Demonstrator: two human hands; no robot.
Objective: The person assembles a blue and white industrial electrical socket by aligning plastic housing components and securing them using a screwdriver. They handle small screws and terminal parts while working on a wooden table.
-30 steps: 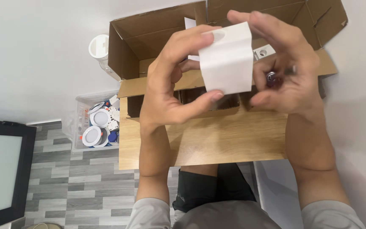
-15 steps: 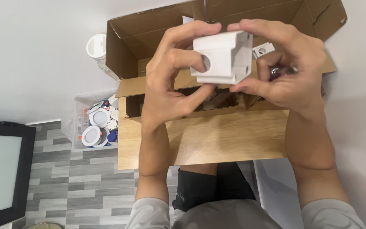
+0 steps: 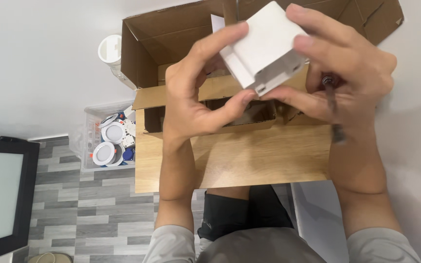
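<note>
Up close to the camera, a white plastic box (image 3: 265,51) is tilted with one corner upward; its faces are smooth and its lower edge shows small notches. Both hands clamp it from opposite sides: the left hand (image 3: 196,95) has fingers on the upper left face and the thumb under the lower edge, while the right hand (image 3: 347,78) covers the right side with fingers over the top. A thin dark tool (image 3: 331,104) lies along the right palm. Below the hands sits an open cardboard box (image 3: 171,44) on a wooden table (image 3: 239,158). To the left, a clear bin (image 3: 108,141) of round white lamps stands on the grey plank floor (image 3: 88,209), beside a white wall (image 3: 35,63).
</note>
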